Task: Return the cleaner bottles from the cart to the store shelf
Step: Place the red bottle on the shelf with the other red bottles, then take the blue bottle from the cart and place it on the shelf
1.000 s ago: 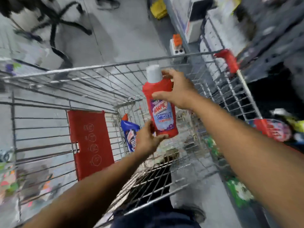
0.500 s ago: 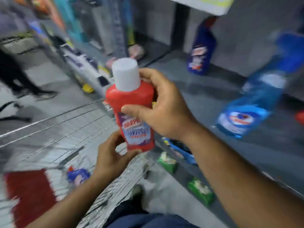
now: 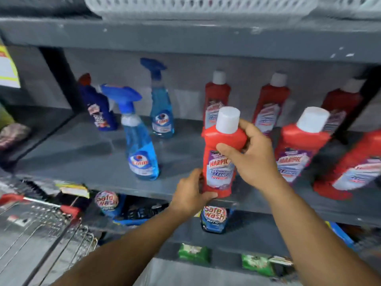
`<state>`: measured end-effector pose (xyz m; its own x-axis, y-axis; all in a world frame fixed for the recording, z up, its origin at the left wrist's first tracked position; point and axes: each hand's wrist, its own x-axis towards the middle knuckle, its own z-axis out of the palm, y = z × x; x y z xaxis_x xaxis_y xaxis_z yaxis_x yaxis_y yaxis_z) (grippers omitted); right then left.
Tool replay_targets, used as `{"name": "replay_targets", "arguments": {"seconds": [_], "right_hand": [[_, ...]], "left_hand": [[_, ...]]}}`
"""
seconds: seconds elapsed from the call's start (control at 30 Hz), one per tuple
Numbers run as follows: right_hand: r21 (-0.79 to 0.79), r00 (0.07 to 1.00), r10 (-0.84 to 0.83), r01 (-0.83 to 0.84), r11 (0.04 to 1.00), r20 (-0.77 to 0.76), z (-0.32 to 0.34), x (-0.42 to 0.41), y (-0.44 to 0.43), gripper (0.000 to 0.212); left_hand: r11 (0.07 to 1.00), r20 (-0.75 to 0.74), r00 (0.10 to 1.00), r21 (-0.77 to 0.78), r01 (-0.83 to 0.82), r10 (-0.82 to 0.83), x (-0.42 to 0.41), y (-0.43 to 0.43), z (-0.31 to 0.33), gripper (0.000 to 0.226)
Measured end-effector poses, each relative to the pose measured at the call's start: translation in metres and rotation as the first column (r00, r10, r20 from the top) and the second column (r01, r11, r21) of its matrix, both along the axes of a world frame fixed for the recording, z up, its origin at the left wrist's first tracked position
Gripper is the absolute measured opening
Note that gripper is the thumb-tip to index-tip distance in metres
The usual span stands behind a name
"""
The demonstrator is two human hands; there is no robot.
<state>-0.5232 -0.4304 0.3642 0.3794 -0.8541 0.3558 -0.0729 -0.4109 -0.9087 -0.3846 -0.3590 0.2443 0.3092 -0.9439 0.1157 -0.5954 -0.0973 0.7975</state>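
Hands are both gripping our red Harpic bottle [image 3: 220, 162]: right hand [image 3: 250, 159] wrapping its shoulder, left hand [image 3: 190, 193] cupping its base and hiding the bottom corner.

Spray bottles [image 3: 142, 149] on shelf [image 3: 82, 153], left of capped bottles [image 3: 299, 149] (cart [image 3: 41, 230] lower-left)
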Motion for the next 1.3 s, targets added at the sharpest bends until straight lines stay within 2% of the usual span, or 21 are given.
{"name": "replay_targets", "arguments": {"seconds": [0.17,0.37,0.43,0.5,0.53,0.57,0.63,0.67,0.73,0.8,0.87,0.93,1.0,1.07,1.1,1.2,1.3], "right_hand": [[-0.048,0.994,-0.100,0.097,0.994,-0.053,-0.011,-0.024,-0.022,0.061],[-0.093,0.984,-0.147,0.138,0.986,-0.099,-0.009,-0.038,-0.025,0.068],[-0.228,0.956,-0.286,0.263,0.937,-0.072,-0.006,-0.043,-0.017,0.079],[-0.470,0.911,-0.408,0.388,0.793,0.064,0.002,-0.048,-0.007,0.074],[-0.550,0.923,-0.369,0.365,0.751,0.108,0.007,-0.047,-0.005,0.065],[-0.594,0.957,-0.276,0.275,0.756,0.092,0.014,-0.045,-0.002,0.056],[-0.603,0.999,-0.046,0.020,0.797,-0.027,0.020,-0.008,0.011,0.041],[-0.603,0.999,0.014,-0.041,0.797,-0.049,0.018,0.018,0.022,0.036],[-0.608,0.988,0.131,-0.152,0.780,-0.079,0.007,0.077,0.049,0.028],[-0.555,0.942,0.290,-0.335,0.762,-0.171,-0.012,0.144,0.083,0.026],[-0.456,0.862,0.431,-0.507,0.732,-0.267,-0.027,0.201,0.113,0.025],[-0.366,0.752,0.572,-0.659,0.657,-0.328,-0.040,0.254,0.142,0.026],[-0.260,0.591,0.687,-0.805,0.534,-0.422,-0.057,0.314,0.180,0.030],[-0.124,0.402,0.740,-0.907,0.403,-0.539,-0.073,0.374,0.217,0.035],[-0.057,0.312,0.744,-0.936,0.347,-0.591,-0.085,0.403,0.236,0.038],[0.163,0.020,0.684,-0.966,0.202,-0.729,-0.136,0.482,0.297,0.046],[0.348,-0.215,0.604,-0.931,0.110,-0.767,-0.197,0.537,0.357,0.053]], "left_hand": [[0.998,0.064,0.996,0.004,0.066,-0.067,-0.011,-0.032,-0.001,0.053],[0.986,0.037,0.985,0.008,0.166,-0.166,-0.022,-0.041,0.005,0.064],[0.985,0.069,0.983,-0.006,0.173,-0.172,-0.022,-0.032,0.006,0.070],[0.990,0.117,0.987,-0.069,0.121,-0.112,-0.012,-0.013,0.008,0.069],[0.989,0.133,0.989,-0.124,0.079,-0.062,-0.002,-0.001,0.008,0.066],[0.983,0.147,0.989,-0.182,0.036,-0.009,0.008,0.012,0.010,0.061],[0.958,0.157,0.975,-0.266,-0.111,0.157,0.046,0.050,0.009,0.050],[0.941,0.157,0.958,-0.281,-0.189,0.239,0.068,0.073,0.008,0.045],[0.896,0.145,0.905,-0.270,-0.352,0.399,0.120,0.124,0.002,0.036],[0.802,0.140,0.793,-0.198,-0.564,0.593,0.173,0.191,-0.012,0.035],[0.645,0.121,0.635,-0.070,-0.761,0.763,0.217,0.252,-0.031,0.040],[0.478,0.099,0.487,0.097,-0.873,0.868,0.251,0.306,-0.055,0.048],[0.288,0.060,0.321,0.307,-0.907,0.945,0.282,0.362,-0.083,0.054],[0.136,0.019,0.168,0.504,-0.853,0.986,0.304,0.410,-0.114,0.054],[0.094,-0.012,0.107,0.577,-0.811,0.994,0.310,0.430,-0.128,0.052],[0.054,-0.074,-0.001,0.737,-0.674,0.997,0.311,0.476,-0.174,0.049],[-0.011,-0.089,-0.154,0.836,-0.549,0.984,0.298,0.497,-0.214,0.041]]}}
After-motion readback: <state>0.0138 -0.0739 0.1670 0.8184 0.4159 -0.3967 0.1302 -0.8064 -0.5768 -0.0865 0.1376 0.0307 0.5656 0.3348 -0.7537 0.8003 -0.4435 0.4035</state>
